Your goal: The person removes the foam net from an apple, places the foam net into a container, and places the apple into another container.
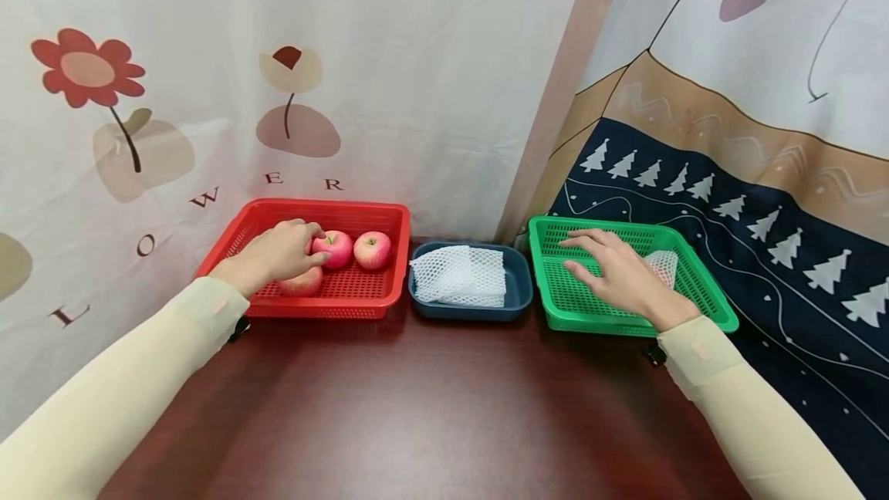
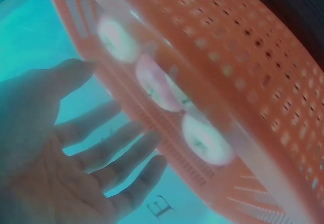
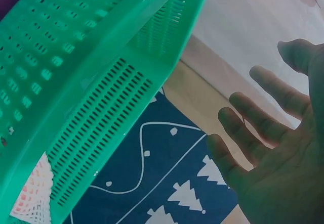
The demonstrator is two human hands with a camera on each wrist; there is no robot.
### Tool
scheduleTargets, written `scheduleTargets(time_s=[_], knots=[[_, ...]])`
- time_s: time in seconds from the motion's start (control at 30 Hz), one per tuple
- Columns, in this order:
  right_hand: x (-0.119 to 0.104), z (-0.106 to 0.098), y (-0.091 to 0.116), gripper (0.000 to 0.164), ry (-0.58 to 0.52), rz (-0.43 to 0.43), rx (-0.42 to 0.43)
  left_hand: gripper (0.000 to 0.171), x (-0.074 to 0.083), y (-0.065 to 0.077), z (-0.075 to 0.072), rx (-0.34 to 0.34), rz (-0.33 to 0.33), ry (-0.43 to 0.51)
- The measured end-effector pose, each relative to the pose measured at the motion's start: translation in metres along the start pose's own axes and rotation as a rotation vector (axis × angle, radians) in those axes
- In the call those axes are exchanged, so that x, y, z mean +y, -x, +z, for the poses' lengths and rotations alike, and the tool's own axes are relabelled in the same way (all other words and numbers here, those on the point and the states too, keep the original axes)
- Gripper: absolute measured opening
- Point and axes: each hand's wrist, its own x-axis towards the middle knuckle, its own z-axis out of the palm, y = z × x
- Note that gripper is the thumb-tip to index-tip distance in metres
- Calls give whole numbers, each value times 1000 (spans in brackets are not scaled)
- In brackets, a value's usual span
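My left hand (image 1: 281,253) hovers over the red basket (image 1: 361,303), its fingers spread and relaxed in the left wrist view. Close by its fingertips is a pink-red apple (image 1: 336,249). Another apple (image 1: 372,251) lies to the right of that one, and a third apple (image 1: 302,282) is partly covered by the hand. Over the green basket (image 1: 556,307) my right hand (image 1: 618,272) holds nothing, with fingers loosely extended. Behind it in that basket lies an apple in white foam netting (image 1: 663,265), partly hidden by the hand.
Between the two baskets stands a dark blue tray (image 1: 519,284) holding white foam net sleeves (image 1: 461,276). All three containers sit at the back of the brown table (image 1: 430,400). A printed curtain (image 1: 430,99) hangs right behind them.
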Motion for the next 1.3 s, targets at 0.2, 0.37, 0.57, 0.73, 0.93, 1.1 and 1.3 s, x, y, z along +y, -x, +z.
scheduleTargets(time_s=[0.2, 0.37, 0.57, 0.73, 0.93, 1.1, 1.3], knots=[[7, 2, 0, 44, -3, 7, 15, 54, 18, 7, 4, 104, 39, 22], [12, 3, 0, 44, -6, 11, 7, 54, 30, 12, 7, 166, 67, 36], [19, 2, 0, 44, -23, 38, -15, 58, 47, 16, 10, 229, 87, 58], [23, 3, 0, 46, -23, 51, -25, 61, 59, 19, 19, 259, 114, 104], [29, 3, -1, 49, -14, 76, -32, 65, 76, 22, 29, 329, 153, 117], [33, 5, 0, 53, -13, 92, -64, 70, 92, 23, 34, 347, 197, 108], [39, 3, 1, 57, 2, 103, -80, 74, 111, 23, 46, 354, 224, 92]])
